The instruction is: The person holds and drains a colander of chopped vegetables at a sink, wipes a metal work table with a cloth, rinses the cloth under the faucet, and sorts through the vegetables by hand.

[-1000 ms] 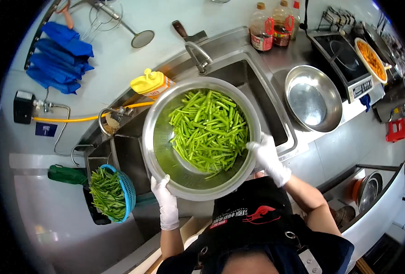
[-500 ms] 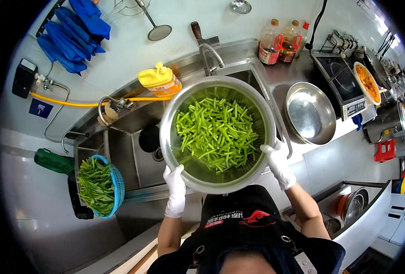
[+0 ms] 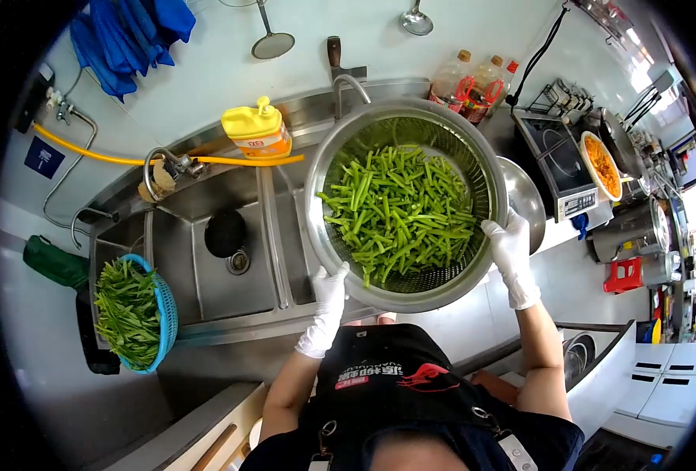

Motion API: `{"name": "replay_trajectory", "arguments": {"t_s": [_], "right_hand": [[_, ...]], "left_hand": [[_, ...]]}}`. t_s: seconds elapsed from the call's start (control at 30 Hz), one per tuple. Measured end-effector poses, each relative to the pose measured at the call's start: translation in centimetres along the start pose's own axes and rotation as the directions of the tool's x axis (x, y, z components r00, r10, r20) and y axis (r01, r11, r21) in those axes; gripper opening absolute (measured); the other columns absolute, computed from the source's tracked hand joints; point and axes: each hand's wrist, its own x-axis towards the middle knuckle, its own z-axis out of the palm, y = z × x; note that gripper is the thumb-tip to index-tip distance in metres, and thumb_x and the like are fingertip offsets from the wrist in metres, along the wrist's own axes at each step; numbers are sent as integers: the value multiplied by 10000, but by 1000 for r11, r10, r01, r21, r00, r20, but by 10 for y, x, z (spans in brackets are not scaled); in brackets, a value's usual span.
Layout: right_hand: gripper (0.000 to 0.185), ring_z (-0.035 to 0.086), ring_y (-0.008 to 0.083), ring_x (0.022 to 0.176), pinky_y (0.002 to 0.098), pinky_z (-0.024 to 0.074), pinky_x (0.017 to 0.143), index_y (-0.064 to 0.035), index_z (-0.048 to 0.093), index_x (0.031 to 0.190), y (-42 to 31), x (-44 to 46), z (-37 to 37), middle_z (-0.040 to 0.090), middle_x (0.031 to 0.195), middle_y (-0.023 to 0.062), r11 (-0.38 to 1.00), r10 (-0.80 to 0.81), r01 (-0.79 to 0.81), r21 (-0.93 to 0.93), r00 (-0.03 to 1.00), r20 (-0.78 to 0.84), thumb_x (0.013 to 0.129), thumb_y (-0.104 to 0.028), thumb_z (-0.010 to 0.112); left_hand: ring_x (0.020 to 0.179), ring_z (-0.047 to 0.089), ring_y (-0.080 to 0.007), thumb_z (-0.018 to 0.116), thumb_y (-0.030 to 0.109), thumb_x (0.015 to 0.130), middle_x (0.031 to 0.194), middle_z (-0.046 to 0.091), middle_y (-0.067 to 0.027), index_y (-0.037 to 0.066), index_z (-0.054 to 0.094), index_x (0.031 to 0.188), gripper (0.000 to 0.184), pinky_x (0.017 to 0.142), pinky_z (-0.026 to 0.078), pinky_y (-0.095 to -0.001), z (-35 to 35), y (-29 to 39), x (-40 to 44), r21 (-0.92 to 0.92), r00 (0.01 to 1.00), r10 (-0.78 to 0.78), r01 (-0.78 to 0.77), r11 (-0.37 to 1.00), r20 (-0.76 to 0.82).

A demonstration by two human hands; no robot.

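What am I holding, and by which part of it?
A metal bowl of cut green stems, held by its rim: left grip at the lower left, right grip at the right.

I see a yellow jug [image 3: 255, 129] upright, yellow hose [image 3: 81, 151] passing its base. Blue cloths [image 3: 120, 43], strainer [image 3: 273, 45] and ladle [image 3: 417, 22] hang along the wall [image 3: 206, 71]. Bottles [image 3: 483, 78] stand grouped left of the black cooktop [image 3: 554, 153]; white oval dish [image 3: 610, 196] of orange food [image 3: 602, 163] just right of it. Red stool [image 3: 624, 275] on the floor, farther right.

Pale wall [image 3: 195, 86]; grey floor [image 3: 576, 290] — tiled, perhaps
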Motion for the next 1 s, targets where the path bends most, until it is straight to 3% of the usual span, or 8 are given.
{"name": "replay_trajectory", "arguments": {"t_s": [0.37, 0.5, 0.6, 0.73, 0.8, 0.87, 0.93, 1.0], "right_hand": [[342, 615, 153, 767, 260, 478, 732, 47, 602, 1072, -57, 2, -16, 673, 872, 139, 957, -155, 144, -253, 988, -23, 743, 24, 510], [341, 622, 163, 772, 263, 479, 735, 56, 597, 1072, -69, 0, -15, 673, 896, 148, 969, -111, 107, -221, 994, -8, 744, 19, 514], [325, 621, 160, 762, 267, 483, 724, 70, 597, 1057, -72, 1, -15, 671, 890, 149, 960, -149, 139, -241, 988, -27, 745, 16, 520], [332, 622, 165, 747, 274, 490, 724, 83, 590, 1064, -82, -4, -12, 670, 891, 157, 966, -169, 165, -201, 986, -2, 746, 17, 522], [328, 601, 145, 675, 246, 493, 637, 75, 586, 1058, -84, -6, -11, 649, 844, 112, 945, -210, 200, -259, 978, -11, 743, 4, 528], [334, 617, 165, 719, 261, 484, 712, 76, 597, 1064, -94, -14, -7, 670, 856, 141, 953, -197, 187, -240, 980, -17, 749, -2, 517], [322, 607, 160, 690, 266, 479, 679, 82, 604, 1044, -94, -15, -10, 662, 822, 135, 938, -239, 230, -259, 971, -3, 751, -22, 522], [316, 602, 162, 678, 268, 478, 671, 87, 605, 1036, -98, -10, -12, 653, 803, 130, 932, -218, 209, -295, 976, 3, 752, -30, 531]], "left_hand": [[432, 485, -65, 620, 206, 859, 658, 586, -5, 43, 572, 915, 179, 347, 366, -188, 23, 32, -18, -27, 990, -73, 77, 997, 119], [417, 473, -67, 621, 213, 858, 646, 580, -6, 44, 569, 905, 184, 345, 353, -190, 21, 36, -18, -66, 989, -85, 94, 993, 125], [503, 499, -75, 632, 230, 842, 724, 580, -14, 23, 567, 980, 256, 368, 399, -214, 15, 30, -9, -36, 973, -94, 104, 994, 210], [445, 491, -92, 639, 262, 845, 667, 581, -36, 8, 559, 952, 287, 365, 390, -217, 3, 35, -4, -45, 950, -73, 90, 995, 303], [420, 490, -105, 628, 309, 855, 600, 566, -48, 5, 546, 877, 316, 363, 385, -222, -5, 34, 2, -48, 940, -7, 25, 998, 341], [414, 481, -96, 561, 311, 903, 563, 548, -37, 28, 544, 824, 295, 373, 372, -211, -18, 45, 3, -62, 890, 19, 10, 998, 456], [434, 510, -109, 552, 433, 885, 576, 563, -53, 14, 555, 811, 426, 402, 403, -219, -33, 54, 7, -6, 831, 10, -8, 1000, 557], [439, 521, -117, 556, 427, 884, 576, 564, -64, 6, 565, 806, 428, 406, 410, -216, -43, 59, 14, 10, 787, 4, -12, 1000, 617]]}}
